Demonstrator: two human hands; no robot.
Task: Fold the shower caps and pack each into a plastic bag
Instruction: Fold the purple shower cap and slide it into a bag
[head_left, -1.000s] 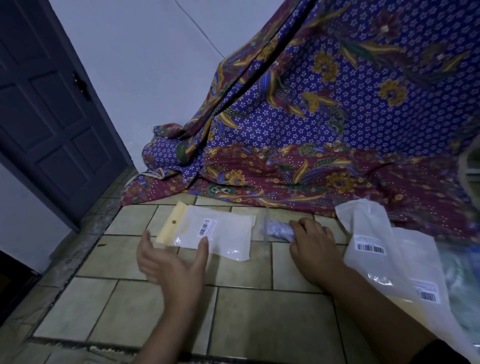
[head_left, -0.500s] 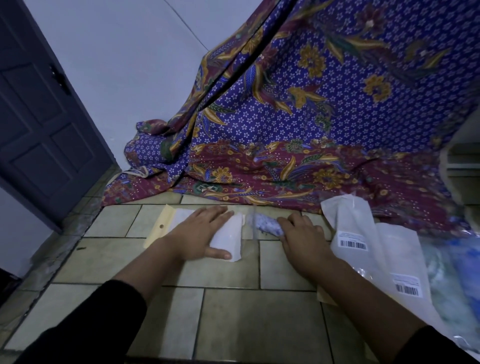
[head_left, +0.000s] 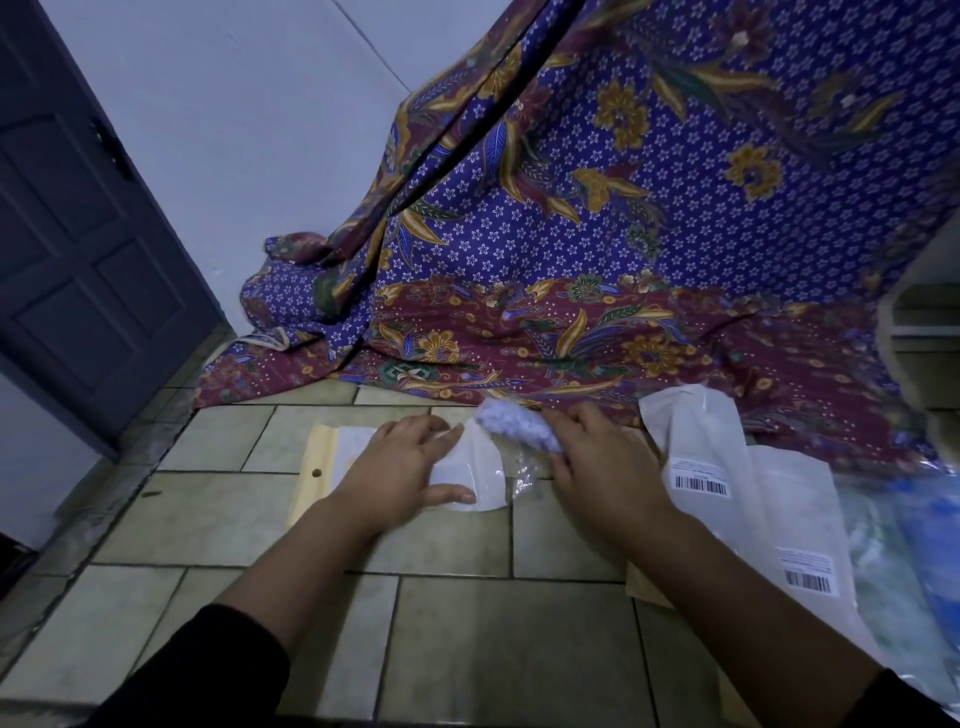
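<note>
1. From my remote seat I see both hands low over a tiled floor (head_left: 467, 623), with a dark sleeve (head_left: 208, 675) at the bottom edge of the view.
2. The left hand (head_left: 400, 467) lies flat on a plastic bag (head_left: 485, 480). Its fingers are straight and slightly spread, and the thumb runs along the near edge. It presses the bag down and grips nothing.
3. That bag lies flat on the tiles. Its pale yellow header strip, punched with a hole, is at the left end, and its clear end points right toward the other hand.
4. The right hand (head_left: 602, 467) has its fingers curled round one end of the shower cap (head_left: 519, 428), a pale lilac bundle folded into a short roll.
5. The shower cap sticks out past the fingers, tilted up and to the left, just beside the clear right end of the bag. It is blurred, so I cannot tell whether any of it is inside the bag's mouth.
6. To the right of the right hand, a pile of bags (head_left: 727, 457) lies overlapping on the floor with white barcode labels facing up.
7. At the right edge there is something blue and crinkled, too blurred for me to name.
8. Behind the hands, a patterned cloth (head_left: 623, 234), purple with flowers and a dark red border, hangs down and spreads onto the tiles.
9. A dark panelled door (head_left: 78, 234) stands at the left beside a pale wall (head_left: 260, 130).
</note>
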